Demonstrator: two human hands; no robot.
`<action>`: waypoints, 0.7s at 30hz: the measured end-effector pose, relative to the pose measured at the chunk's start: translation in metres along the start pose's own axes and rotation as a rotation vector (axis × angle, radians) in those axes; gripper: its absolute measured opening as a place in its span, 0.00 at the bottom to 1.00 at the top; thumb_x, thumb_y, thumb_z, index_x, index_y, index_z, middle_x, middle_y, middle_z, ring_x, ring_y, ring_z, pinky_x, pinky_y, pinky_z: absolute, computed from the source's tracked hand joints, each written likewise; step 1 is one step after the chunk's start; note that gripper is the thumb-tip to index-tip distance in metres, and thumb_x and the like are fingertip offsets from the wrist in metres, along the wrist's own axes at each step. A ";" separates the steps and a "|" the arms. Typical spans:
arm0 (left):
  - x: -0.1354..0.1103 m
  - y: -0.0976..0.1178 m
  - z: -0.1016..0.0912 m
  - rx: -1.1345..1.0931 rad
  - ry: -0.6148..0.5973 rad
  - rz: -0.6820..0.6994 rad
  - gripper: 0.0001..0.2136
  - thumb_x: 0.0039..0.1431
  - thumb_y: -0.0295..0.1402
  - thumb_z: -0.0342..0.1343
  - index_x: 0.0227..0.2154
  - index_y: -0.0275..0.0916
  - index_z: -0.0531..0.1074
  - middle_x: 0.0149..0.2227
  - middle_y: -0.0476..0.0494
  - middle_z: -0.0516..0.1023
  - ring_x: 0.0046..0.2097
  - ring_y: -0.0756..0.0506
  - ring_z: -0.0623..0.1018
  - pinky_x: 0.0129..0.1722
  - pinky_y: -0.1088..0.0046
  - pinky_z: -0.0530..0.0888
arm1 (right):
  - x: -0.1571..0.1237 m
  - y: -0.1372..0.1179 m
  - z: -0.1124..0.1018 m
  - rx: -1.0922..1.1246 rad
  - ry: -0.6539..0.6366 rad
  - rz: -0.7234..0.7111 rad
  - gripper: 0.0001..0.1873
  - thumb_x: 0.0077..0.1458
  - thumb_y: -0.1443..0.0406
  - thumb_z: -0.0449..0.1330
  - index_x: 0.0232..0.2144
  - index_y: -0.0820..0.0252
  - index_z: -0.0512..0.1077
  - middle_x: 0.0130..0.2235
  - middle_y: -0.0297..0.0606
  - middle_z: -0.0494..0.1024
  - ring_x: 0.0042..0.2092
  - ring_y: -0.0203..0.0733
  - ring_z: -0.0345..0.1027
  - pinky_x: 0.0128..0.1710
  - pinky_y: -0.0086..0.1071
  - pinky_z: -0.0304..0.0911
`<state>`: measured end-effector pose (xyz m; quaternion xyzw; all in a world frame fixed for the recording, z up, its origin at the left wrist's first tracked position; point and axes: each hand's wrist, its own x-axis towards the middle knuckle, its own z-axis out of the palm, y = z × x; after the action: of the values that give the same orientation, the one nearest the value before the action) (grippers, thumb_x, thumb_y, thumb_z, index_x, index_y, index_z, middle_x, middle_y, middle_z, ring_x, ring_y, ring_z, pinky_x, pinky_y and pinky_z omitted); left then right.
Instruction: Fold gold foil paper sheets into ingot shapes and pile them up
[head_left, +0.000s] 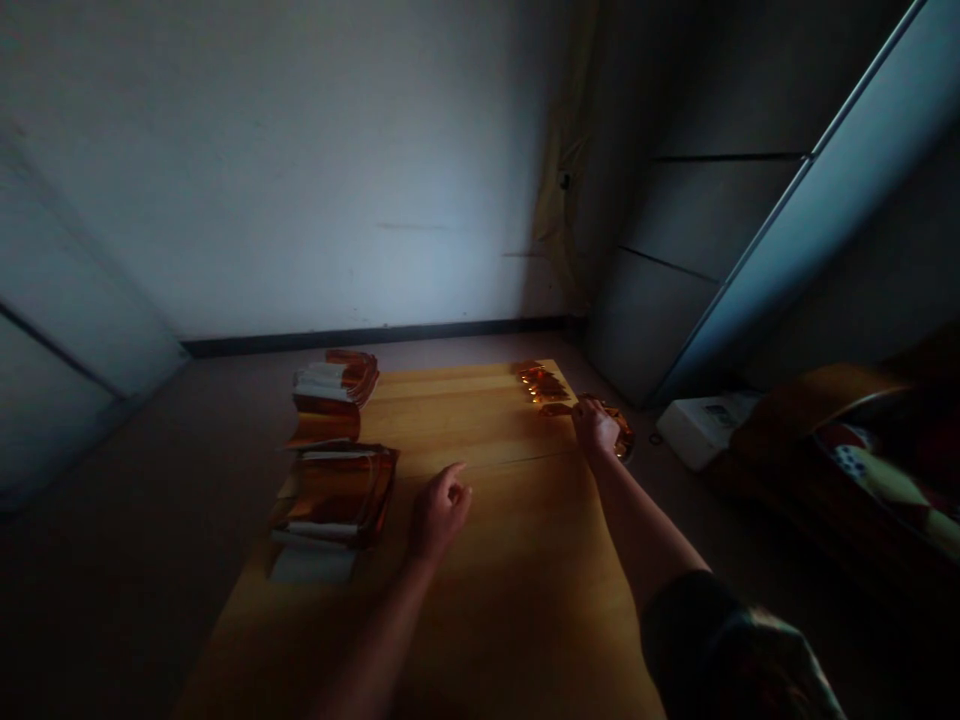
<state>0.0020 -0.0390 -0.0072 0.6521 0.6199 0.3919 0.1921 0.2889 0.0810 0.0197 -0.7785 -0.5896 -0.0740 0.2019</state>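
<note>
Shiny amber packets [544, 383] lie in a row at the far right corner of the table [540, 550]; the right hand [598, 428] is at an amber pile [625, 438] by its right edge, grip impossible to tell; the left hand [441, 505] curls loosely, apparently empty, over its middle; handling the pile seems the current step; the next move calls for a careful pinch.
</note>
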 end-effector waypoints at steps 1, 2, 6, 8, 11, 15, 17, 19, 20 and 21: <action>0.000 0.000 0.000 0.001 -0.001 -0.003 0.16 0.50 0.34 0.51 0.43 0.39 0.71 0.26 0.50 0.75 0.29 0.50 0.74 0.33 0.73 0.71 | 0.002 0.000 0.003 -0.013 -0.004 0.010 0.14 0.59 0.63 0.49 0.35 0.58 0.75 0.38 0.39 0.75 0.29 0.34 0.63 0.25 0.27 0.43; -0.001 0.000 0.000 0.001 0.000 -0.004 0.16 0.50 0.34 0.51 0.43 0.39 0.72 0.26 0.50 0.75 0.29 0.50 0.74 0.33 0.73 0.72 | 0.005 0.001 0.005 -0.023 -0.004 0.017 0.15 0.59 0.63 0.49 0.36 0.58 0.75 0.38 0.40 0.75 0.29 0.34 0.64 0.25 0.27 0.44; -0.003 0.001 -0.001 -0.004 0.006 0.004 0.15 0.50 0.34 0.51 0.42 0.39 0.72 0.27 0.49 0.76 0.30 0.50 0.75 0.34 0.73 0.72 | 0.012 0.004 0.010 -0.039 -0.018 0.013 0.16 0.60 0.63 0.48 0.36 0.59 0.75 0.39 0.41 0.75 0.30 0.35 0.66 0.25 0.26 0.47; -0.004 0.002 -0.002 0.002 0.002 0.008 0.15 0.50 0.34 0.51 0.41 0.39 0.73 0.27 0.49 0.76 0.31 0.49 0.75 0.34 0.73 0.72 | 0.015 0.005 0.012 -0.042 -0.029 0.011 0.16 0.60 0.63 0.48 0.36 0.58 0.75 0.39 0.41 0.75 0.31 0.35 0.67 0.25 0.26 0.47; -0.004 0.002 -0.002 0.012 -0.001 0.000 0.15 0.50 0.34 0.51 0.41 0.39 0.73 0.27 0.48 0.76 0.31 0.49 0.75 0.34 0.72 0.72 | 0.019 0.004 0.015 -0.050 -0.033 -0.006 0.15 0.60 0.62 0.48 0.35 0.58 0.75 0.39 0.40 0.75 0.31 0.35 0.68 0.25 0.27 0.47; -0.004 0.002 -0.002 0.021 -0.017 -0.017 0.14 0.50 0.33 0.51 0.40 0.38 0.73 0.28 0.47 0.76 0.31 0.48 0.75 0.34 0.71 0.73 | 0.023 -0.001 0.017 -0.086 -0.043 -0.002 0.15 0.61 0.62 0.48 0.36 0.59 0.74 0.39 0.41 0.75 0.32 0.36 0.68 0.25 0.28 0.47; -0.005 0.003 -0.003 0.023 -0.024 -0.022 0.14 0.50 0.33 0.51 0.40 0.38 0.73 0.27 0.47 0.76 0.31 0.48 0.75 0.34 0.71 0.73 | 0.025 -0.003 0.017 -0.094 -0.062 0.000 0.15 0.61 0.62 0.48 0.36 0.59 0.74 0.39 0.42 0.75 0.32 0.37 0.69 0.24 0.28 0.47; -0.005 0.003 -0.004 0.020 -0.024 -0.025 0.14 0.50 0.33 0.51 0.40 0.39 0.73 0.28 0.47 0.76 0.32 0.48 0.75 0.35 0.71 0.73 | 0.026 -0.006 0.016 -0.092 -0.078 -0.001 0.15 0.61 0.62 0.48 0.36 0.59 0.74 0.39 0.42 0.75 0.32 0.37 0.69 0.24 0.29 0.48; -0.005 0.004 -0.004 0.018 -0.023 -0.025 0.14 0.50 0.33 0.51 0.40 0.39 0.73 0.28 0.47 0.76 0.32 0.48 0.75 0.35 0.71 0.73 | 0.027 -0.006 0.016 -0.092 -0.086 -0.001 0.15 0.61 0.62 0.47 0.36 0.59 0.74 0.40 0.42 0.75 0.32 0.37 0.69 0.25 0.29 0.48; -0.006 0.004 -0.004 0.016 -0.019 -0.026 0.14 0.50 0.33 0.51 0.40 0.39 0.73 0.28 0.47 0.76 0.32 0.48 0.75 0.35 0.71 0.73 | 0.027 -0.007 0.016 -0.092 -0.094 -0.003 0.15 0.61 0.62 0.47 0.37 0.59 0.74 0.40 0.42 0.75 0.33 0.37 0.69 0.25 0.28 0.49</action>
<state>0.0021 -0.0459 -0.0031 0.6492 0.6296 0.3781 0.1980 0.2885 0.1130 0.0168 -0.7888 -0.5954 -0.0647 0.1379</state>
